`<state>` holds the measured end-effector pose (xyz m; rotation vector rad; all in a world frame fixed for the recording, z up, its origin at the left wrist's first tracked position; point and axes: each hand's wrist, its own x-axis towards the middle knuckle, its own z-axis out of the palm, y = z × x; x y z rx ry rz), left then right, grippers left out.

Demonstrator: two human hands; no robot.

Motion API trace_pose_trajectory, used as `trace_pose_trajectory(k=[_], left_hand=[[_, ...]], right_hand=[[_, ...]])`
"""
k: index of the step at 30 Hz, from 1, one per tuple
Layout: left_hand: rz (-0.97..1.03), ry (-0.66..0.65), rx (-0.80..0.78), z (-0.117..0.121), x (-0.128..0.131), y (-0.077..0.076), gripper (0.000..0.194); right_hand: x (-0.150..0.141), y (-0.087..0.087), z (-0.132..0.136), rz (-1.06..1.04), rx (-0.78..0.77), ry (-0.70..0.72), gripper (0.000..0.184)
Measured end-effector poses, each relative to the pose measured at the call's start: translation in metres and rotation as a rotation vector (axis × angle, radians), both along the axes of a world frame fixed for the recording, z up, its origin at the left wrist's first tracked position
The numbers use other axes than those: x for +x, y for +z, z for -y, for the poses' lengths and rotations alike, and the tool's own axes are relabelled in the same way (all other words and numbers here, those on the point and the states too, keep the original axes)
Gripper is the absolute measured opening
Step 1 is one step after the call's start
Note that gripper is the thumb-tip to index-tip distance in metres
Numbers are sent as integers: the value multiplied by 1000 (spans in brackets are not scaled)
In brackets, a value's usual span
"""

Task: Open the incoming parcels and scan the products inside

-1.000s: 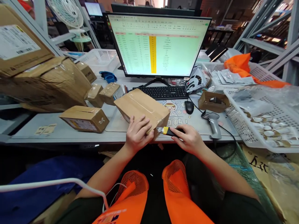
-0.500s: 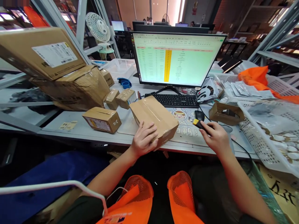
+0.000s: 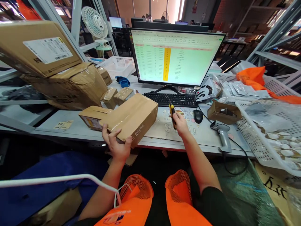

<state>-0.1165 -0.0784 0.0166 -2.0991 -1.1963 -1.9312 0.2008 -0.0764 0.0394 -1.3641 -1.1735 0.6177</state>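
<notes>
Carton (image 3: 131,115) shifted left; side print (image 3: 138,131) looks illegible.

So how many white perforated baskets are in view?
3: a left basket beside the monitor, a back-right basket with orange cloth, a front-right basket. More may be hidden.

we hold a brown cardboard box (image 3: 132,115), clear tape along its top and small print on one side, tilted at the front edge of the desk (image 3: 50,123); to its right we hold a black-and-yellow knife (image 3: 172,110), tip pointing away from us
</notes>
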Motion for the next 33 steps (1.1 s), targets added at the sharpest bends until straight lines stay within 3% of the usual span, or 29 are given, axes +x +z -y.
trace_pose_trajectory(k=[3, 5, 7, 10, 13, 16, 19, 22, 27, 33], left_hand=[[15, -18, 1, -19, -4, 1, 29], [38, -94, -29, -38, -12, 1, 26], [76, -234, -66, -66, -17, 3, 29], [95, -454, -134, -118, -9, 12, 35], [50, -434, -190, -152, 16, 27, 51], [5, -383, -122, -128, 39, 39, 60], [-215, -609, 80, -65, 50, 41, 58], [-372, -591, 234, -17, 55, 36, 44], [-324, -478, 321, -9, 65, 34, 20], [-300, -441, 293, -1, 71, 38, 12]], right_hand=[[-13, 21, -37, -233, 1, 160, 72], [-12, 26, -30, -306, -21, 272, 74], [-11, 24, 2, -305, -25, 334, 74], [-15, 12, 75, -235, 16, 344, 62], [-26, 2, 139, 34, 11, 404, 46], [-32, 2, 168, 450, 72, 288, 35], [-28, 10, 171, 715, 162, 140, 33], [-23, 21, 165, 885, 173, 131, 34], [-20, 35, 155, 970, 143, 109, 33], [-12, 37, 157, 974, 136, 134, 32]])
